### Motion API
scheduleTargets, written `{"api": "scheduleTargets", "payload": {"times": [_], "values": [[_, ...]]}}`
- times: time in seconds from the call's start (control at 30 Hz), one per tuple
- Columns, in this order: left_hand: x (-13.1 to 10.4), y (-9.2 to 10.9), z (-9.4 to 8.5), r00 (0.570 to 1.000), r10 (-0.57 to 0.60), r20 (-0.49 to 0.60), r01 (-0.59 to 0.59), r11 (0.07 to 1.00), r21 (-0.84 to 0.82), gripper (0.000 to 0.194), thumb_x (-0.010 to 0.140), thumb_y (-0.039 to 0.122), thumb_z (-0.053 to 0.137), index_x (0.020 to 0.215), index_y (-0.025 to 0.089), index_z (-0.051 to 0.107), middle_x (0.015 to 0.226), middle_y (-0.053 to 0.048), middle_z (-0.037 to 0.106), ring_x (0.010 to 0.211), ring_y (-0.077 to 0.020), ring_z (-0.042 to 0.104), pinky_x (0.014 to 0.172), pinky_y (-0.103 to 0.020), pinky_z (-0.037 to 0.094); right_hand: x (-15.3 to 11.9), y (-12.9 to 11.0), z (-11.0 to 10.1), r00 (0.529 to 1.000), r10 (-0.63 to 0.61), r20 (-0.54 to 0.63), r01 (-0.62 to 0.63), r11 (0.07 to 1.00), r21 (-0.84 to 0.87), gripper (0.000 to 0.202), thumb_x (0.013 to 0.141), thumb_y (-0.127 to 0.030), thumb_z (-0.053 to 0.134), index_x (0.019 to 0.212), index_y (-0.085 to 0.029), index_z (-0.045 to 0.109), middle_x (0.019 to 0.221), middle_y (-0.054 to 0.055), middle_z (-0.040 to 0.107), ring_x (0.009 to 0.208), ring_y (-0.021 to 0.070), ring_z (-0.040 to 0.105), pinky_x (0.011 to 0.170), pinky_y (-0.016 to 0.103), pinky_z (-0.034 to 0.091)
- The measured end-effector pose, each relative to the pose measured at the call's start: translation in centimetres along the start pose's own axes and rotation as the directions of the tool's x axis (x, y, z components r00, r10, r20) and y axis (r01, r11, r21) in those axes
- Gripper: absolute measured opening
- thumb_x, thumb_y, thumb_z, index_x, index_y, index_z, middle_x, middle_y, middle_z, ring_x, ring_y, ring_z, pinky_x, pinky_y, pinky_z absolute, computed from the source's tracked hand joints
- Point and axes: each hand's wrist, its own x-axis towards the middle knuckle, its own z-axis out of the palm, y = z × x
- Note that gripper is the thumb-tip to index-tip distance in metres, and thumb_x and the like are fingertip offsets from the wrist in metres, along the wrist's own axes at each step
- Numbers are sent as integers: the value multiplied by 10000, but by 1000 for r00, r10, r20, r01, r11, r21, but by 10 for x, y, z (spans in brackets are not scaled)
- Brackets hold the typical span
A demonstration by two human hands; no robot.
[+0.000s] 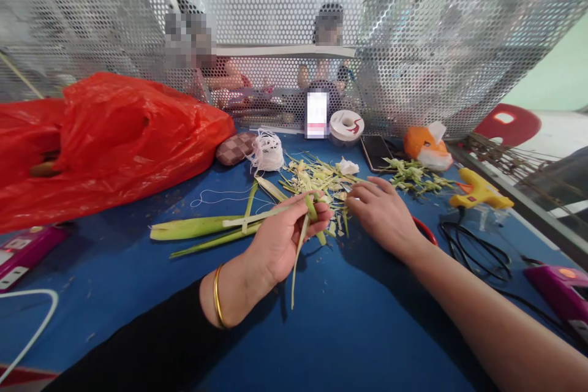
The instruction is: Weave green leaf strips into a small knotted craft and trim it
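A folded green leaf strip (312, 208) is pinched in the fingers of my left hand (280, 233), with a narrow end hanging down toward the blue table. My right hand (383, 214) is palm down over the table beside the leaf scraps (316, 174), its fingers partly stretched and apart. What lies beneath its palm is hidden. A red handle (425, 229) shows from under the right wrist. Long green leaf pieces (193, 228) lie to the left of my left hand, near a loose white thread (220, 191).
Behind the scraps are a ball of white string (267, 152), a checked pouch (235, 148), a white spool (346, 125) and phones. A red plastic bag (138, 141) fills the left. At right are a yellow glue gun (480, 190), its black cable and an orange tissue pack (427, 146).
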Motion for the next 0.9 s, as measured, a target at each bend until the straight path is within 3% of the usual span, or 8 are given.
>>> {"api": "scheduleTargets", "payload": {"times": [0.17, 0.23, 0.3, 0.37, 0.5, 0.63, 0.73, 0.9], "values": [[0, 0, 0, 1000, 16, 8, -17, 1000, 25, 132, 879, 96, 582, 913, 79, 709, 740, -77, 705, 675, -135, 689, 655, -219, 583, -2, -19, -26, 902, 363, -235, -251, 882, 399, 78, 912, -267, 595, 939, -209, 639, 793, 20, 720, 723, 183, 659, 755, 324, 497], [0, -1, -1, 1000, 21, 15, -22, 999, 36, 134, 875, 91, 581, 911, 80, 710, 737, -78, 703, 674, -133, 687, 658, -219, 581, -2, -31, -35, 867, 492, -82, -336, 697, 634, 95, 918, -277, 575, 856, -211, 605, 666, -13, 667, 566, 144, 607, 554, 255, 471], [0, -2, -2, 999, 25, 32, -26, 999, 40, 129, 864, 86, 591, 910, 90, 711, 744, -76, 706, 678, -132, 688, 661, -218, 579, -2, -41, -42, 876, 477, 67, -342, 518, 784, 179, 952, -289, 514, 811, -211, 591, 627, -23, 639, 499, 119, 575, 485, 227, 449], [0, -3, -3, 998, 30, 46, -31, 999, 38, 126, 854, 83, 602, 915, 100, 710, 760, -73, 710, 676, -131, 689, 667, -220, 578, -2, -47, -44, 894, 427, 133, -343, 463, 818, 243, 974, -297, 474, 779, -210, 589, 617, -26, 631, 471, 103, 559, 465, 212, 437], [0, -3, -2, 998, 35, 60, -37, 999, 30, 116, 848, 86, 609, 904, 106, 708, 754, -62, 709, 658, -123, 681, 663, -222, 569, -3, -52, -42, 924, 382, 19, -303, 700, 646, 151, 967, -263, 488, 903, -205, 612, 626, -26, 662, 507, 113, 594, 502, 221, 425], [-1, -4, -1, 999, 34, 41, -36, 997, 66, 112, 846, 108, 622, 905, 110, 717, 751, -53, 709, 634, -118, 670, 648, -227, 563, -2, -53, -42, 962, 152, -227, -82, 954, 289, 207, 983, -242, 470, 867, -187, 632, 674, 17, 715, 540, 136, 616, 558, 272, 398], [-2, -3, -1, 999, 32, 34, -35, 995, 93, 113, 843, 117, 631, 910, 113, 723, 765, -54, 717, 627, -116, 670, 647, -228, 568, -2, -53, -45, 957, 38, -286, 5, 989, 147, 238, 979, -188, 478, 812, -174, 646, 657, 22, 714, 528, 135, 602, 565, 295, 374], [-3, -3, 0, 998, 43, 35, -47, 990, 129, 115, 845, 115, 631, 908, 117, 728, 781, -55, 722, 604, -116, 675, 603, -217, 565, -3, -52, -48, 965, 42, -260, -22, 997, 80, 229, 963, -151, 490, 804, -173, 655, 642, 17, 698, 523, 141, 582, 576, 313, 357]]}}
